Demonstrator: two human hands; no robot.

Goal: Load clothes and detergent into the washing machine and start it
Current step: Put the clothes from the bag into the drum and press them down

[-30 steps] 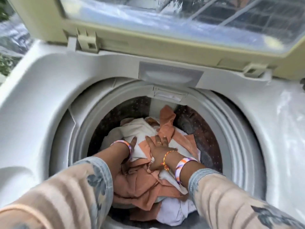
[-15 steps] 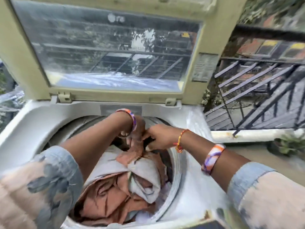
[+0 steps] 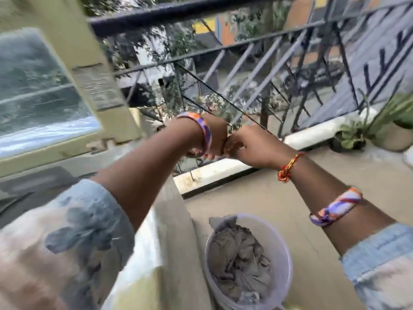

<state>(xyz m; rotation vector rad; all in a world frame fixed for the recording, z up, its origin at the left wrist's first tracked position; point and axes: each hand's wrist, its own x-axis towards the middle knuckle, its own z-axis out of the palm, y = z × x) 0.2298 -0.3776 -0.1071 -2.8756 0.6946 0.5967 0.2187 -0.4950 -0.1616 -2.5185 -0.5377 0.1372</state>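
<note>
The view is blurred and turned to the right of the washing machine (image 3: 40, 177), whose raised lid (image 3: 89, 61) fills the upper left; the drum is out of frame. My left hand (image 3: 214, 135) and my right hand (image 3: 252, 146) meet in mid-air beyond the machine's right edge. The left hand bends down at the wrist and its fingers are mostly hidden. My right hand's fingers curl against the left hand, with no cloth seen between them. On the floor below stands a white bucket (image 3: 285, 253) holding crumpled grey clothes (image 3: 241, 262).
A dark metal railing (image 3: 245, 70) on a white ledge (image 3: 212, 173) closes off the balcony behind my hands. Potted plants (image 3: 355, 137) stand at the right along the ledge. Tan floor (image 3: 312, 175) lies between the bucket and the ledge.
My hands left the orange and white clothes in the drum, rose and moved right. The view swung right, off the drum, and the bucket of grey clothes came into sight.
</note>
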